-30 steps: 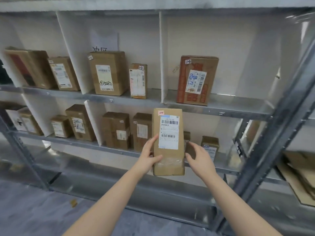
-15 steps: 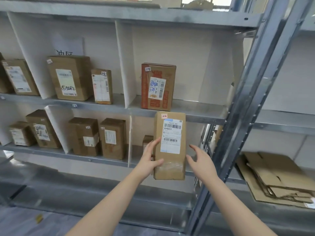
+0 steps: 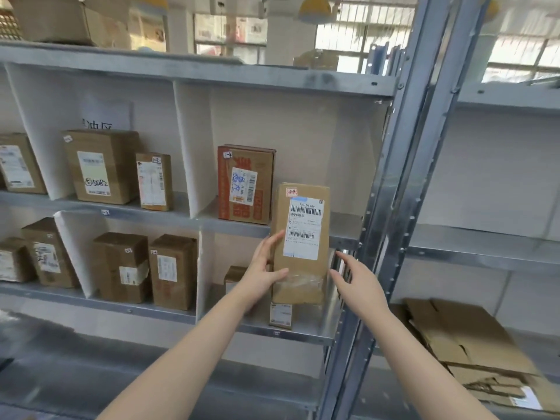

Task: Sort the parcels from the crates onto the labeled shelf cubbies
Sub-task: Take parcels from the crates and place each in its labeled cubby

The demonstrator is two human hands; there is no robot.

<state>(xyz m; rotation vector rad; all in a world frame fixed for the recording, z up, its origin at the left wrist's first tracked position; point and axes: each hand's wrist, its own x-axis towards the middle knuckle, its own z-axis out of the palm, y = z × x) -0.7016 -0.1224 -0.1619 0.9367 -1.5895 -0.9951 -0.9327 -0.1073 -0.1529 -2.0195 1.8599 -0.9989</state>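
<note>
A tall brown parcel (image 3: pixel 300 268) with a white barcode label and a small "14" sticker is upright in front of the shelf, its top level with the upper shelf edge. My left hand (image 3: pixel 263 269) grips its left side, thumb across the front. My right hand (image 3: pixel 359 283) hovers just right of the parcel with fingers spread, not clearly touching it. Behind it, a red-printed box (image 3: pixel 245 183) marked "14" stands in the right-hand cubby of the upper shelf (image 3: pixel 345 228).
Several brown parcels fill the cubbies to the left on both shelves. Small boxes (image 3: pixel 280 313) sit in the lower right cubby. A grey metal upright (image 3: pixel 391 207) rises just right of my hands. Flattened cardboard (image 3: pixel 466 347) lies on the neighbouring rack.
The parcel has risen from the lower shelf level toward the upper right cubby, with both hands following. The view has shifted right and up.
</note>
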